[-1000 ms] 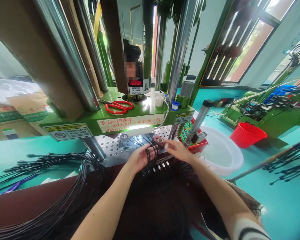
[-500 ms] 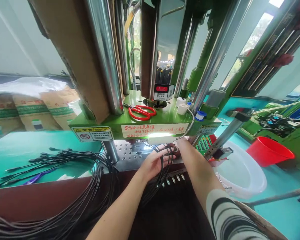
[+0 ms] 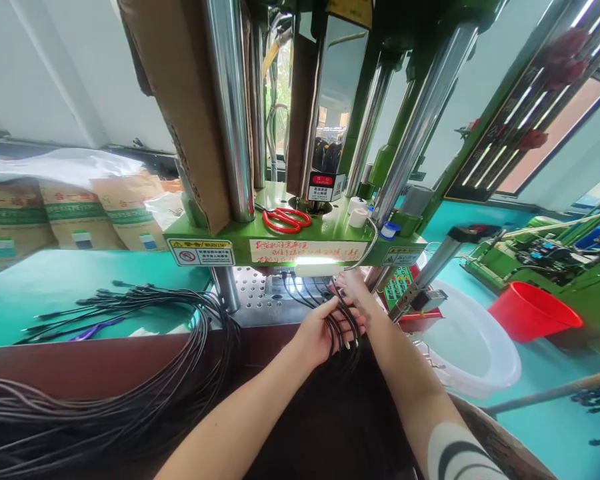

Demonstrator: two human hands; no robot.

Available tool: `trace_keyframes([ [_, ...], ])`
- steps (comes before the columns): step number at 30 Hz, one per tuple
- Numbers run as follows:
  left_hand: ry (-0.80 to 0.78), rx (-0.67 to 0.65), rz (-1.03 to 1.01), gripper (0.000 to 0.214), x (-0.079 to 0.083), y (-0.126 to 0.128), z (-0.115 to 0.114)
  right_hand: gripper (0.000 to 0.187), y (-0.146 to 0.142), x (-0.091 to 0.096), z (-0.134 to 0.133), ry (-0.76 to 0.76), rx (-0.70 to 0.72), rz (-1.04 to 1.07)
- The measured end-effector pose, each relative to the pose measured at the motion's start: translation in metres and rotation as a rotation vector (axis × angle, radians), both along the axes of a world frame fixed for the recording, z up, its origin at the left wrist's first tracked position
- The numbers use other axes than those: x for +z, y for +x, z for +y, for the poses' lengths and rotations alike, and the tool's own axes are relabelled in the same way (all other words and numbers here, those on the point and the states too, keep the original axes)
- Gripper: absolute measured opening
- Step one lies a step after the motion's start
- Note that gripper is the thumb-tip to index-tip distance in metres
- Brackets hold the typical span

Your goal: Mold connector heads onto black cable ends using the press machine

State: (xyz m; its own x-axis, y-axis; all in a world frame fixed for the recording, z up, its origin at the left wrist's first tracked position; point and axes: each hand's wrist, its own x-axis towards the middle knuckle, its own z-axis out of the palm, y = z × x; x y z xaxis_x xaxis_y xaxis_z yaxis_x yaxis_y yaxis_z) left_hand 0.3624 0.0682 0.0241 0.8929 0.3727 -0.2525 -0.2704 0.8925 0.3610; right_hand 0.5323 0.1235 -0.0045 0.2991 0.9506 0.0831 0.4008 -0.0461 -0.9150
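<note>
Several black cables (image 3: 336, 328) lie across my left hand (image 3: 320, 333), palm up, its fingers curled around them. From there the cables run up to a metal mould plate (image 3: 275, 288) under the green press head. Small silvery tips (image 3: 351, 345) show just below the left fingers. My right hand (image 3: 351, 285) reaches under the press head beside the rightmost cables. Its fingers look bent together, but the press and lamp partly hide them, and what they pinch is too small to name.
Red-handled scissors (image 3: 287, 220) rest on the green press head (image 3: 240, 233). A lit lamp (image 3: 317, 269) hangs at its front edge. On the left, a bundle of black cables (image 3: 195, 333) spills over the bench. A white tub (image 3: 473, 340) and a red bucket (image 3: 535, 313) stand to the right.
The view has turned slightly. My left hand has drawn the cables a little toward me, and more of their length shows on the mould plate. My right hand stays under the press head.
</note>
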Motion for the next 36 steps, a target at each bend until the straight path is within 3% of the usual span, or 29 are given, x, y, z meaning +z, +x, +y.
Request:
trace_keyframes([
  [5, -0.102, 0.003, 0.013, 0.019, 0.013, -0.018, -0.033, 0.019, -0.010, -0.005, -0.017, 0.151, -0.312, 0.261],
  [8, -0.158, -0.006, -0.020, 0.023, 0.012, -0.038, -0.047, 0.014, -0.014, -0.002, -0.026, 0.180, -0.381, 0.355],
  [11, -0.155, -0.013, -0.045, 0.024, 0.000, -0.060, -0.066, 0.012, -0.022, 0.000, -0.032, 0.187, -0.396, 0.403],
  [15, 0.029, -0.177, -0.081, 0.020, -0.018, -0.086, -0.096, 0.010, -0.035, -0.002, -0.035, 0.174, -0.423, 0.422],
  [18, 0.226, -0.228, -0.217, 0.018, -0.014, -0.115, -0.098, 0.011, -0.038, -0.005, -0.038, 0.137, -0.431, 0.404],
  [20, 0.322, -0.134, -0.326, 0.017, 0.004, -0.143, -0.079, 0.013, -0.034, -0.008, -0.044, 0.105, -0.423, 0.373],
  [21, 0.356, -0.015, -0.350, 0.018, 0.016, -0.159, -0.063, 0.013, -0.031, -0.010, -0.049, 0.089, -0.415, 0.352],
  [22, 0.412, 0.153, -0.328, 0.020, 0.028, -0.176, -0.043, 0.013, -0.027, -0.013, -0.053, 0.074, -0.404, 0.329],
  [24, 0.539, 0.629, -0.236, 0.018, 0.051, -0.206, 0.007, 0.015, -0.020, -0.019, -0.063, 0.047, -0.372, 0.277],
  [26, 0.612, 1.095, -0.014, 0.023, 0.061, -0.227, 0.062, 0.019, -0.012, -0.024, -0.072, 0.019, -0.329, 0.220],
  [28, 0.610, 1.348, 0.511, 0.030, 0.055, -0.235, 0.112, 0.025, -0.005, -0.028, -0.081, -0.013, -0.265, 0.155],
  [30, 0.579, 1.354, 0.715, 0.027, 0.035, -0.234, 0.148, 0.030, 0.002, -0.028, -0.088, -0.045, -0.183, 0.074],
  [32, 0.560, 1.302, 0.876, 0.027, 0.008, -0.228, 0.168, 0.030, 0.010, -0.026, -0.093, -0.073, -0.102, -0.031],
  [36, 0.602, 1.131, 1.164, 0.022, -0.032, -0.222, 0.172, 0.021, 0.022, -0.023, -0.098, -0.102, -0.019, -0.286],
])
